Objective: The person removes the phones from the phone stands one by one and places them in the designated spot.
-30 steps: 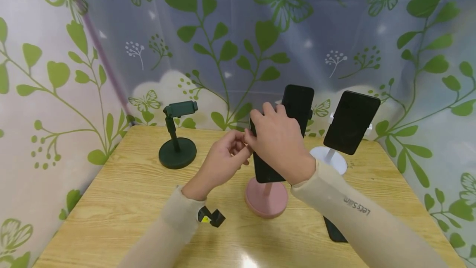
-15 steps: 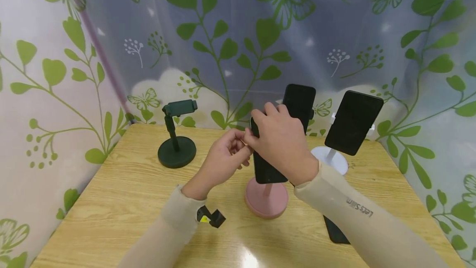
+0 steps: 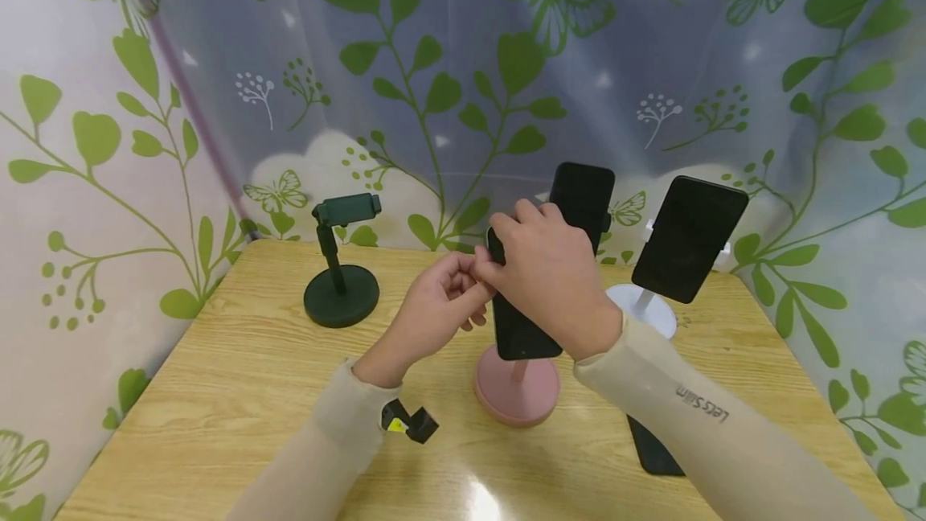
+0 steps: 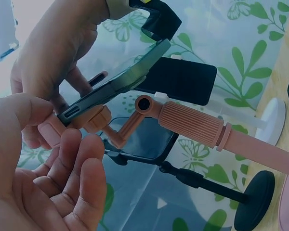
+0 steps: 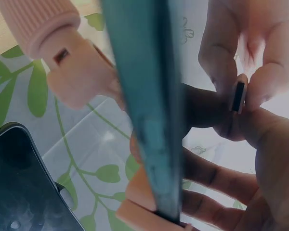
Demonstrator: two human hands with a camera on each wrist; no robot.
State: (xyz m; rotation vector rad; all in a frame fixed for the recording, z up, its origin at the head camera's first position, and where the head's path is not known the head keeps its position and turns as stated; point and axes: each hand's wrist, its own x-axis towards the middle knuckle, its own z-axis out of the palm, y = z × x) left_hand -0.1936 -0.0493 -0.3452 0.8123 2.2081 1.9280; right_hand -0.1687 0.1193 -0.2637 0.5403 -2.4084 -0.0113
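A pink phone stand (image 3: pixel 515 394) stands upright on the table with a phone (image 3: pixel 526 338) in its clamp. My left hand (image 3: pixel 432 308) pinches the pink clamp end (image 4: pixel 51 131) at the phone's left edge between thumb and fingers. Across the phone's screen lies my right hand (image 3: pixel 551 276), its fingers curled over the phone and its thumb touching near my left fingertips. In the right wrist view the phone (image 5: pixel 151 120) appears edge-on, and a small clamp end (image 5: pixel 238 98) shows between fingertips. My right hand covers most of the screen in the head view.
Left stands a dark green phone stand (image 3: pixel 342 296) with no phone. Behind my right hand is another upright phone (image 3: pixel 583 199). To the right, a white stand (image 3: pixel 644 310) holds a phone (image 3: pixel 690 238). One more phone (image 3: pixel 653 449) lies partly under my right forearm.
Both hands keep nearly the same hold on the phone and clamp. The head view has shifted slightly; otherwise little differs.
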